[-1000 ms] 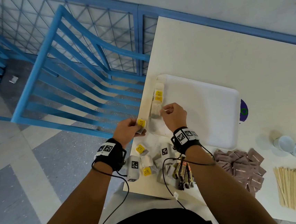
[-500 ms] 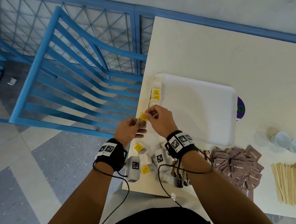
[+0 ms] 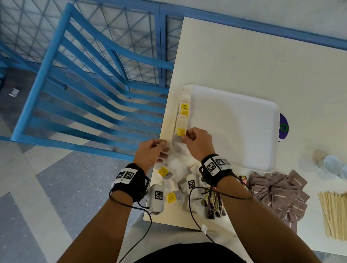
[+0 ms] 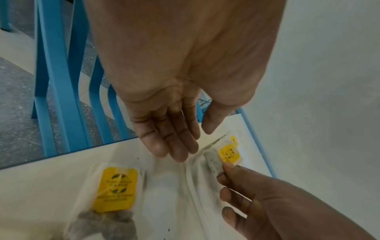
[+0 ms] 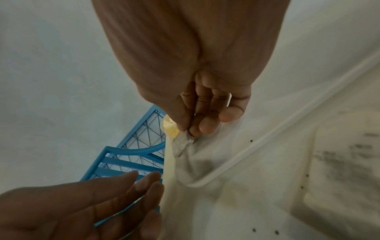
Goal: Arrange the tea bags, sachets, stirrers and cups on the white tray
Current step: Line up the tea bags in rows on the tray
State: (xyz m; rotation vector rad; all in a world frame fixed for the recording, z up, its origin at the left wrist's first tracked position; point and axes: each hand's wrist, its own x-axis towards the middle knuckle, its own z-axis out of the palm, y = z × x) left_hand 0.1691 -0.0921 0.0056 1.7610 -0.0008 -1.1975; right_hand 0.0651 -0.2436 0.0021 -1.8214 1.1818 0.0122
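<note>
My right hand (image 3: 187, 137) pinches a yellow-tagged tea bag (image 3: 180, 132) at the near left corner of the white tray (image 3: 237, 125). The pinch shows in the right wrist view (image 5: 186, 130) and the tea bag in the left wrist view (image 4: 228, 153). More tea bags (image 3: 184, 109) lie in a row along the tray's left rim. My left hand (image 3: 161, 148) hangs beside it with straight fingers (image 4: 176, 149), holding nothing. Loose tea bags (image 3: 167, 185) lie on the table under my wrists.
Brown sachets (image 3: 280, 193) are piled right of my right forearm, with dark stick sachets (image 3: 214, 205) beneath it. Wooden stirrers (image 3: 341, 214) lie at the near right and white cups (image 3: 339, 167) behind them. A blue chair (image 3: 83, 87) stands left of the table's edge.
The tea bag has passed from my left hand to my right, which has carried it onto the tray's left edge. My left hand has let go and straightened its fingers.
</note>
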